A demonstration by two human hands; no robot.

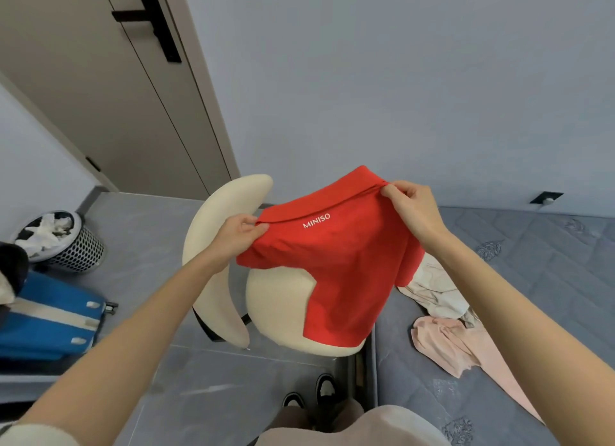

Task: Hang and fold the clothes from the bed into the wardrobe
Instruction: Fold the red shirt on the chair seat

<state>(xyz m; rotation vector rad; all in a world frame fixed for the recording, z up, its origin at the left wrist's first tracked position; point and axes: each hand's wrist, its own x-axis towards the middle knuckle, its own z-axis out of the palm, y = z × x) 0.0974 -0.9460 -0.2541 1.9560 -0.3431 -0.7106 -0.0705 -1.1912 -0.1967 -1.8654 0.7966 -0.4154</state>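
The grey bed point(549, 279) spreads below and to the right of the right hand point(412, 209). A cream chair point(276, 299) sits beneath both hands. The red shirt point(346, 266) hangs between them over the chair, with the left hand point(239, 232) pinching one collar end and the right hand pinching the other. Below the right hand, a beige garment point(436, 292) and a pink garment point(442, 346) lie crumpled on the bed.

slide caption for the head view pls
Left hand and right hand hold a red shirt by its collar in front of a cream chair
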